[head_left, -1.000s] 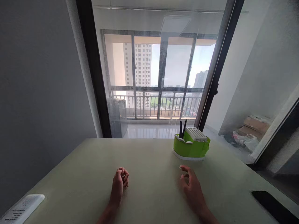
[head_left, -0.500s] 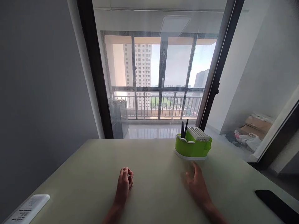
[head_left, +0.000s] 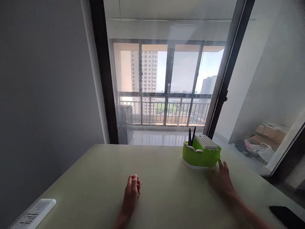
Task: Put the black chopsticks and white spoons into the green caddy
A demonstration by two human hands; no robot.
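A green utensil holder (head_left: pixel 200 158) with a white base and a white slotted top stands near the table's far edge, right of the middle. Two thin black sticks (head_left: pixel 191 137) rise from its left part. My right hand (head_left: pixel 225 178) is by the holder's lower right corner, fingers stretched out towards it; whether the fingertips touch it I cannot tell. Further left, my left hand (head_left: pixel 132 188) rests at the table with its fingers curled into a loose fist, and no object shows in it.
On the pale table (head_left: pixel 107 178), a white flat device (head_left: pixel 35 213) lies at the front left and a black flat object (head_left: pixel 287 216) at the front right. A glass door with a dark frame (head_left: pixel 106 73) stands behind the table. Cardboard and bags (head_left: pixel 265 141) lie beyond the glass at right.
My right hand has moved right and away from me, from in front of the holder to its right corner. My left hand stays curled. The whole view has shifted slightly.
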